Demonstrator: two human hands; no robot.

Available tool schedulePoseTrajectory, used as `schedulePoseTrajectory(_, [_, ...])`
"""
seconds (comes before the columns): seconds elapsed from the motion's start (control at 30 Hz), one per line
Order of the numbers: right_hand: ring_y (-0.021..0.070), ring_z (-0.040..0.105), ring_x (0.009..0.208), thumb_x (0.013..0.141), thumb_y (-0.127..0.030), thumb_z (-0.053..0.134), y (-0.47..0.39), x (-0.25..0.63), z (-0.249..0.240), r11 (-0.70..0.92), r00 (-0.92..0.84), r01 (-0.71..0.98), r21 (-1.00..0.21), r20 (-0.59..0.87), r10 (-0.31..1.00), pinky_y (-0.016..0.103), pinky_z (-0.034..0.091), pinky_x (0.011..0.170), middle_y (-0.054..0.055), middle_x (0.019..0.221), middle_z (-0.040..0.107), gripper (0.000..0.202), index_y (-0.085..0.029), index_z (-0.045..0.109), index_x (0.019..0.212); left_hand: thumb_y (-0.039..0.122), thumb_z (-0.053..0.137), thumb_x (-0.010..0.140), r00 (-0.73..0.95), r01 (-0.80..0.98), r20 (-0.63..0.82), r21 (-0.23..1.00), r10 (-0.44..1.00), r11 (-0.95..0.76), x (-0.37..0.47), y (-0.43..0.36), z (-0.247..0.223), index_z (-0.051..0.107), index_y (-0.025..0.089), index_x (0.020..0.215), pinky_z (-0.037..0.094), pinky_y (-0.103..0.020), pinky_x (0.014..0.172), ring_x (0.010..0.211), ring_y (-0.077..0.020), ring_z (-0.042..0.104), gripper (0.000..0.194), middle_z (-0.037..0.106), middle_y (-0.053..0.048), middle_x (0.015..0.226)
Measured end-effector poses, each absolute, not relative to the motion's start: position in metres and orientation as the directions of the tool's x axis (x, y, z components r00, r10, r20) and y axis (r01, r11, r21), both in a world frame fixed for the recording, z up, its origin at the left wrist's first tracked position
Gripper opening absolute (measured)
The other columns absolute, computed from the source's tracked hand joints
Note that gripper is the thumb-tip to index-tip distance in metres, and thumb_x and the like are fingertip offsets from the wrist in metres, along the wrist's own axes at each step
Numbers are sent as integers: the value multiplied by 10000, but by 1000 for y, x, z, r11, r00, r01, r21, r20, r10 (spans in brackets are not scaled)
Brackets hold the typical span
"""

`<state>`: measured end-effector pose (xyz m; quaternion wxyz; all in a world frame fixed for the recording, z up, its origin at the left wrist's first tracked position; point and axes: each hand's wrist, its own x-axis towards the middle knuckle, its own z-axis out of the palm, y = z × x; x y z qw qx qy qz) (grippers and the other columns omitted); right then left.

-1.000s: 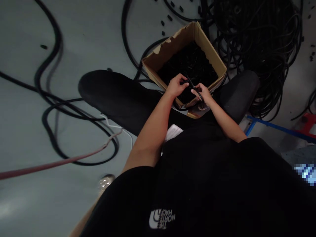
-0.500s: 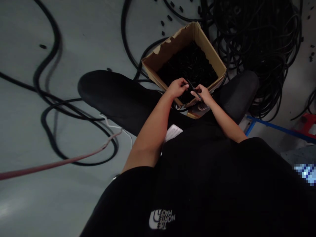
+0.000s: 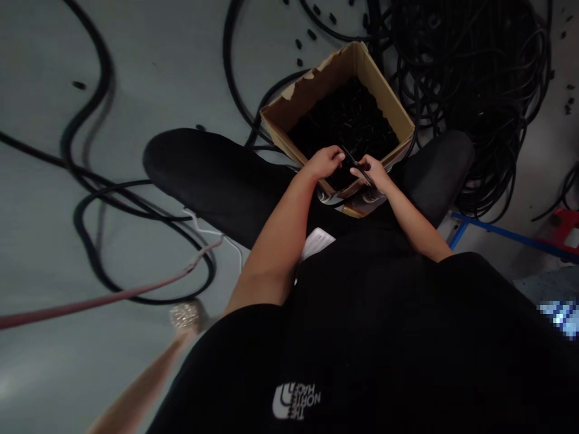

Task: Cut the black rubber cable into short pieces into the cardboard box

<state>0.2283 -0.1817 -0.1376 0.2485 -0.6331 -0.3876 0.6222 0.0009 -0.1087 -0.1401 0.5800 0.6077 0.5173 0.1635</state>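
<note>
My right hand (image 3: 371, 171) is closed around a slim black scissor-like tool (image 3: 351, 158), which slants up and to the left past the fingertips. Just left of it, my left hand (image 3: 329, 161) has thumb and fingers pinched together at the tool's side. Whatever sits between those fingers is too dark and small to make out. Both hands hover over the near corner of a torn-edged cardboard box (image 3: 393, 108). Many short black pieces (image 3: 353, 111) fill the box's bottom.
A big tangle of black hose (image 3: 479, 90) lies on the right, with loose loops (image 3: 108, 66) on the left floor. Short black pieces (image 3: 312, 35) are scattered behind the box. A reddish hose (image 3: 113, 298) and a blue frame bar (image 3: 511, 234) flank me. Another person's glittery shoe (image 3: 184, 314) is at lower left.
Another person's foot and lower leg have come into view at the lower left. My hands have barely shifted over the box.
</note>
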Motion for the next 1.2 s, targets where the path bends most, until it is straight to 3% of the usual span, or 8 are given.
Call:
schedulePoseTrajectory(0.2, [145,658,698,812,-705,1251,-181,225,-129,-612,-96,126,-781,-624,776,236,525,573,-93,821,605,872,-307,523,1078,471,851,982,482,472,-416,865,772,171,0,-111,-137,732,271,903,648,-417,914,801,-270,677,246,727,-23,761])
schedulePoseTrajectory(0.33, [122,572,599,814,-709,1246,-180,226,-127,-609,-77,159,-777,-625,777,235,447,501,-108,777,585,872,-313,505,1051,518,842,986,485,462,-395,873,780,154,0,-112,-140,719,282,880,637,-410,878,802,-279,676,286,700,-25,735])
schedulePoseTrajectory(0.47, [120,529,544,877,-718,1209,-182,227,-128,-620,-57,187,-762,-639,767,237,382,459,-112,733,567,840,-316,494,1061,450,853,958,390,478,-404,857,827,193,0,-109,-150,699,285,940,658,-453,984,873,-294,686,227,697,-26,794])
schedulePoseTrajectory(0.63, [146,610,609,959,-721,1161,-185,225,-135,-638,-76,136,-758,-650,756,237,489,525,-114,753,540,792,-324,495,1117,357,852,944,330,499,-434,834,839,235,-2,-108,-152,738,253,1062,652,-534,1206,1089,-326,729,194,757,-63,990])
schedulePoseTrajectory(0.83, [156,690,742,964,-679,1162,-183,224,-154,-638,-53,103,-763,-645,762,240,547,628,-65,908,634,723,-298,581,1165,335,790,1032,365,515,-483,817,796,260,-1,-109,-144,814,191,1198,660,-568,1254,1151,-345,767,221,814,-97,1076])
schedulePoseTrajectory(1.03, [167,696,803,955,-590,1164,-181,229,-166,-596,-114,128,-793,-608,786,251,549,684,-53,940,661,659,-284,624,1174,336,743,1126,348,513,-517,803,782,303,1,-109,-149,855,147,1294,691,-522,1181,1085,-332,815,277,826,-130,1094])
schedulePoseTrajectory(1.2, [166,660,793,937,-526,1163,-179,233,-162,-545,-133,219,-809,-578,805,258,518,697,-66,891,635,614,-271,650,1157,384,790,1099,393,542,-524,796,756,270,1,-108,-156,848,189,1065,697,-457,1034,974,-314,807,206,801,-91,938])
